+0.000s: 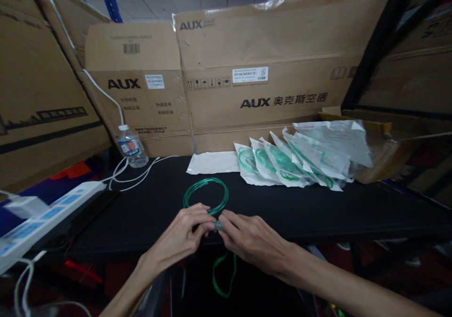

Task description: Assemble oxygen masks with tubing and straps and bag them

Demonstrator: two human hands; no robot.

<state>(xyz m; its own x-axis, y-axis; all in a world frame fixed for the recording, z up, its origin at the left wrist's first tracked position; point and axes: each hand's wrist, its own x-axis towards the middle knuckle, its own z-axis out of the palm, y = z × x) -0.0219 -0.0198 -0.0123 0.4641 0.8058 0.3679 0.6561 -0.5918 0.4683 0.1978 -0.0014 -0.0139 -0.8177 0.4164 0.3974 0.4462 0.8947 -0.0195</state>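
Note:
My left hand (185, 227) and my right hand (247, 237) meet at the front edge of the black table. Between their fingertips is a small translucent green connector (218, 225), pinched from both sides. Its ends are hidden by the fingers. Just behind the hands lies a coil of green tubing (226, 195), flat on the table. Below my right hand a loop of flat green strap (223, 294) hangs past the table edge; whether it joins the connector is hidden.
Clear packets of green tubing (282, 162) overlap at the back right, beside an open carton (384, 152). A white packet (212, 162) lies left of them. At left are a plastic bottle (132, 147), cables and a power strip (52, 218). Cardboard sheets (282, 39) wall the back.

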